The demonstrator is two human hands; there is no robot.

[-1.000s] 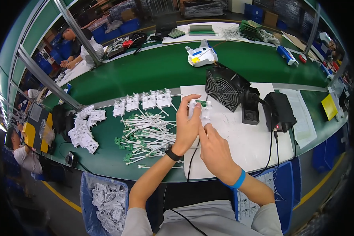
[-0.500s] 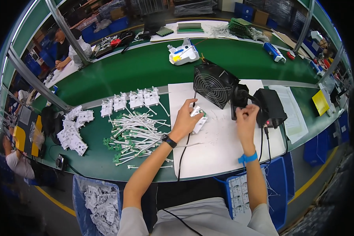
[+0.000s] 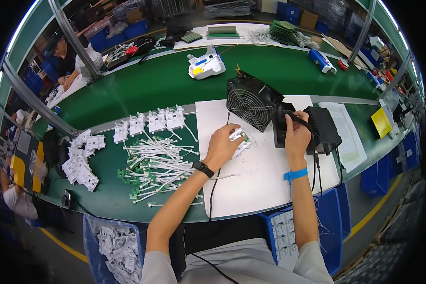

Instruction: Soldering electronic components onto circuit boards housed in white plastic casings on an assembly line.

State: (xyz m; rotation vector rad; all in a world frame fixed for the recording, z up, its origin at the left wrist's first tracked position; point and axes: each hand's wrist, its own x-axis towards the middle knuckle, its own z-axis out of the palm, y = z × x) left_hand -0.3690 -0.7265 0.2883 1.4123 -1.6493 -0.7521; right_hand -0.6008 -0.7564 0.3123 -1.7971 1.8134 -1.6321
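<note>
My left hand point(image 3: 224, 144) is closed on a small white plastic housing point(image 3: 242, 147) with a bit of green circuit board, held down on the white sheet point(image 3: 260, 189). My right hand point(image 3: 297, 139) grips the black handle of a soldering iron point(image 3: 290, 115) at its black stand point(image 3: 279, 132); its tip is hidden, and its thick cord passes behind the fingers. Just right of this hand stands a black ribbed power unit point(image 3: 324, 128) with cables plugged in. A black fan with a wire guard point(image 3: 247, 103) stands beyond both hands.
White-wired green boards point(image 3: 158, 163) lie piled at left, below a row of white housings point(image 3: 149, 120). More housings point(image 3: 82, 163) sit further left. Blue bins point(image 3: 111, 246) point(image 3: 329, 232) stand below the front edge. A white-and-blue device point(image 3: 207, 65) rests on the green belt.
My right hand has moved up slightly and closed around the soldering iron handle at the stand. My left hand keeps the white housing in place. The view has shifted a little.
</note>
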